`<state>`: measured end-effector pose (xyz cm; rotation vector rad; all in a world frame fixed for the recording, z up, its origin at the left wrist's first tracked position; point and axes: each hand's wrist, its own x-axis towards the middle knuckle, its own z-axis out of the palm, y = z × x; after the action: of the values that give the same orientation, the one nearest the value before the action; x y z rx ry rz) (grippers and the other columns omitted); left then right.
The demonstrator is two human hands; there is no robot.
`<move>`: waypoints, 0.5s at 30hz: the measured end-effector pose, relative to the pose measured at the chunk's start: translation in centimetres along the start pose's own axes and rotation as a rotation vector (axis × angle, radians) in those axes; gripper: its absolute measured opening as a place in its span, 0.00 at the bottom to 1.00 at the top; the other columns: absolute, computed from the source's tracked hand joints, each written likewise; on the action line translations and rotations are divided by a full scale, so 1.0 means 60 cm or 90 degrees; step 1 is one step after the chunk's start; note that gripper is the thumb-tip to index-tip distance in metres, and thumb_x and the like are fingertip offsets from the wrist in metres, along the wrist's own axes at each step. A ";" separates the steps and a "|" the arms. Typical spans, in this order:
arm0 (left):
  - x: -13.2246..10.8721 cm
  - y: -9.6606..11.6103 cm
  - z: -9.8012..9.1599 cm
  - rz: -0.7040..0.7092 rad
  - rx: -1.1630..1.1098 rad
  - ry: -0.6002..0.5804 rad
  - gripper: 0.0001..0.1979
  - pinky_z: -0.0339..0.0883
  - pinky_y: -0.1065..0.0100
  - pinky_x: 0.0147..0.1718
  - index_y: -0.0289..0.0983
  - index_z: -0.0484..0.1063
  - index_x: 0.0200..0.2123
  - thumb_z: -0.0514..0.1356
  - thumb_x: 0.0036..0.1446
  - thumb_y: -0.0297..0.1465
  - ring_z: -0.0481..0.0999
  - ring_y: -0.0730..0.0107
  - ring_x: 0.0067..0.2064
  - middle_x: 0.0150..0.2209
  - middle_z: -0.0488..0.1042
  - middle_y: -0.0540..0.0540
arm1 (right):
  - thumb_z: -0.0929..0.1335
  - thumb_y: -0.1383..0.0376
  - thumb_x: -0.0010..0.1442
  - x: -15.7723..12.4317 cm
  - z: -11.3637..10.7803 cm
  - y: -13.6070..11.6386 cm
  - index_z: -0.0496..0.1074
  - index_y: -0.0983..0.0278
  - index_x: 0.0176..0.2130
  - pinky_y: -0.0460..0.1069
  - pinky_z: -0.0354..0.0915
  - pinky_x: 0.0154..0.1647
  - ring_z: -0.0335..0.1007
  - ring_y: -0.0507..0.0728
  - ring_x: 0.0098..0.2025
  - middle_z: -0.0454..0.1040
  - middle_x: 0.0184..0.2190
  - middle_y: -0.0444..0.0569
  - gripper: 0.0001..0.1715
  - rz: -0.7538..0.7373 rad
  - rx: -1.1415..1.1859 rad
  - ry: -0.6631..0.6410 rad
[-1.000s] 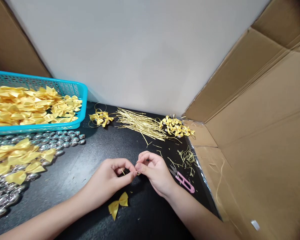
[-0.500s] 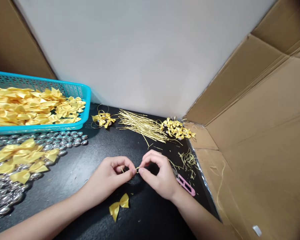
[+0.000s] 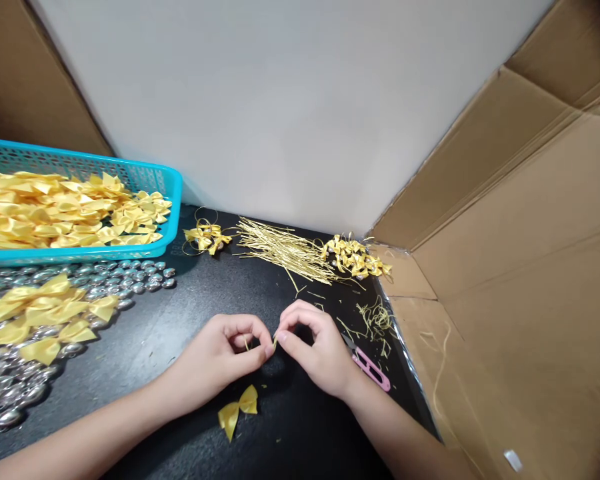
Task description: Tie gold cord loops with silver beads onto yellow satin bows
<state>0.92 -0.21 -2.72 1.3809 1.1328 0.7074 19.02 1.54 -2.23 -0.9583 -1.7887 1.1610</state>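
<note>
My left hand (image 3: 233, 347) pinches a thin gold cord (image 3: 275, 340) between thumb and forefinger, low over the black table. Facing it, my right hand (image 3: 315, 343) is closed on the same cord, its fingertips almost touching the left ones. Part of the cord shows again inside the curl of my left fingers; the rest is hidden. Just below the hands a single yellow ribbon bow (image 3: 239, 410) lies on the table. Pink-handled thread snips (image 3: 371, 371) lie by my right wrist, their blades partly behind it.
At left stands a turquoise basket (image 3: 173, 207) of yellow bows. Silver beads (image 3: 15, 393) spread before it, several loose bows (image 3: 55, 310) on top. Along the back lie cut gold cords (image 3: 285, 250) between finished bow bundles (image 3: 357, 257). Cord scraps (image 3: 377, 320) lie near the cardboard wall (image 3: 520, 267).
My fingertips have drawn slightly closer together, and the small bit of cord between them has tilted more upright. The bow and everything else on the table stay put.
</note>
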 end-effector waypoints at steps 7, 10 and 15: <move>0.000 0.005 -0.003 -0.013 -0.042 0.005 0.14 0.43 0.74 0.21 0.35 0.67 0.23 0.60 0.48 0.41 0.50 0.77 0.21 0.18 0.57 0.57 | 0.68 0.69 0.58 0.001 -0.004 0.002 0.71 0.64 0.27 0.49 0.64 0.40 0.68 0.53 0.35 0.70 0.30 0.46 0.07 -0.018 0.005 -0.023; 0.000 0.005 -0.004 -0.012 -0.044 0.012 0.14 0.43 0.74 0.21 0.35 0.67 0.22 0.60 0.47 0.40 0.50 0.77 0.21 0.18 0.55 0.57 | 0.68 0.70 0.56 0.000 -0.004 0.003 0.71 0.63 0.28 0.50 0.64 0.39 0.68 0.54 0.35 0.70 0.30 0.46 0.05 -0.033 0.003 -0.003; 0.000 0.005 -0.005 -0.006 -0.042 0.024 0.13 0.42 0.74 0.21 0.36 0.67 0.22 0.60 0.47 0.39 0.49 0.78 0.21 0.17 0.54 0.58 | 0.70 0.71 0.51 -0.007 -0.002 -0.007 0.71 0.63 0.28 0.52 0.63 0.39 0.67 0.55 0.35 0.68 0.31 0.46 0.04 -0.103 -0.042 0.104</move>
<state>0.73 -0.05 -2.42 1.3107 1.1342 0.7612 19.21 1.11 -1.92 -0.9020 -1.7463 0.9022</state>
